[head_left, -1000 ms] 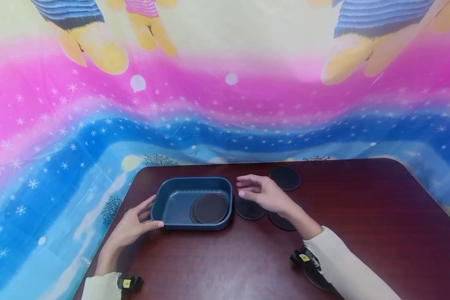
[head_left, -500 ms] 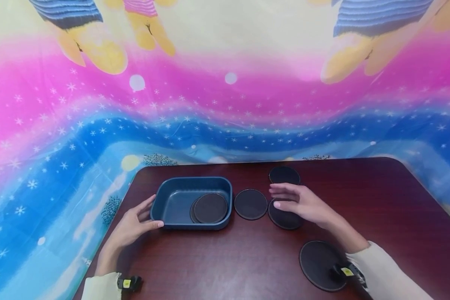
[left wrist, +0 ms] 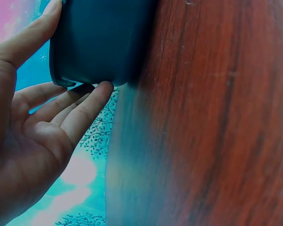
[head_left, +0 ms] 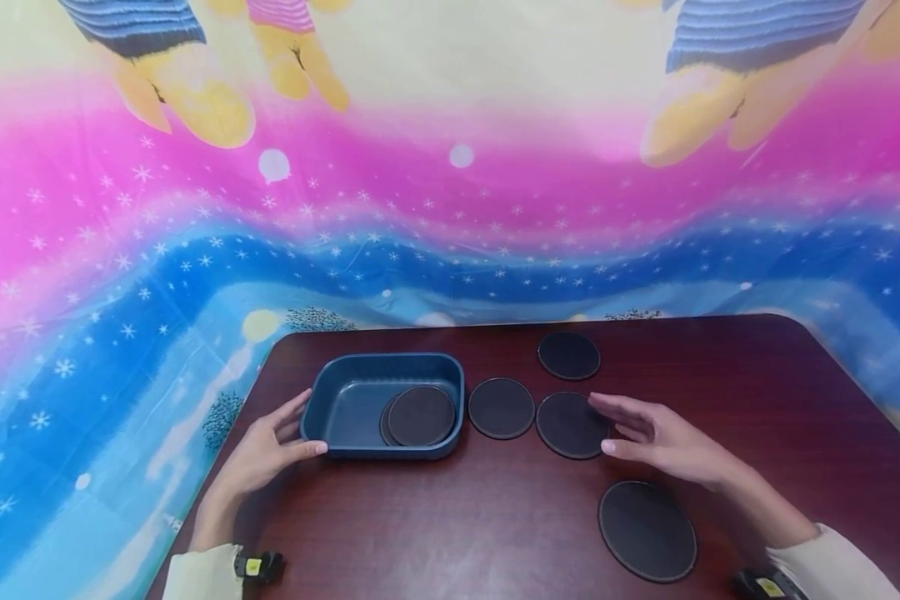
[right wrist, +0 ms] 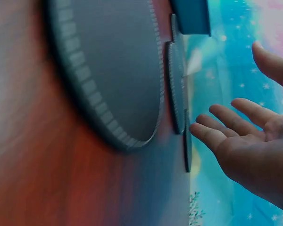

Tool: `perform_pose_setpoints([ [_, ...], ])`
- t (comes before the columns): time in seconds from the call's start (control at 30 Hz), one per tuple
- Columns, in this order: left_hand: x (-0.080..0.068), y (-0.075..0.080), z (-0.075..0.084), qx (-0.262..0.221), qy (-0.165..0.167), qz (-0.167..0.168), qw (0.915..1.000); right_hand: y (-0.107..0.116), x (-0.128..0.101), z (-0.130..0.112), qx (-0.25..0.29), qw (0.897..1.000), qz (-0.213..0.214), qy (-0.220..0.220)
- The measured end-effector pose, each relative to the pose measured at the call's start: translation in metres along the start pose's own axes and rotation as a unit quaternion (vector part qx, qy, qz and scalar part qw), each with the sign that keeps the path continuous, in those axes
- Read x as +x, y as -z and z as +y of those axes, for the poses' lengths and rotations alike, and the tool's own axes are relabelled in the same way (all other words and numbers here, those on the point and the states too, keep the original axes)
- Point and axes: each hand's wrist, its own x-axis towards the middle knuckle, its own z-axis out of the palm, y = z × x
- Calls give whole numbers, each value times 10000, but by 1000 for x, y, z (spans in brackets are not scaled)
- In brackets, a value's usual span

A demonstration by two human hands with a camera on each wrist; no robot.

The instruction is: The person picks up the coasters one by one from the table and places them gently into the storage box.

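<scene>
A dark blue rectangular container [head_left: 378, 357] stands at the back left of the table. My left hand [head_left: 262, 454] holds its left end, thumb at the near corner and fingers on the end wall; the left wrist view shows the fingertips against the container wall [left wrist: 96, 42]. Inside, at the right, lie two overlapping round black coasters [head_left: 422, 417]. My right hand [head_left: 667, 437] hangs with fingers extended, holding nothing, its fingertips overlapping the right edge of a coaster [head_left: 570, 425]. The right wrist view shows a large coaster [right wrist: 118, 61] with light stitching round its edge.
One coaster [head_left: 501, 408] lies right beside the container. Another coaster [head_left: 568, 355] is farther back, and a larger-looking coaster [head_left: 647, 531] lies near the front right. Behind the brown wooden table [head_left: 450, 517] hangs a colourful printed cloth [head_left: 450, 208].
My right hand has moved right, from beside the container past the middle coasters, uncovering them and the front one. The left hand and the container have stayed in place.
</scene>
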Motion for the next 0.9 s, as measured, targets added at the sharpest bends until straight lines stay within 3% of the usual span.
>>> perform_pose_setpoints([
  [0.47, 0, 0, 5, -107, 29, -77, 9999, 3, -39, 13, -902, 9957, 169, -118],
  [0.9, 0, 2, 5, -25, 167, -47, 9998, 13, -65, 18, -1411, 9894, -259, -245],
])
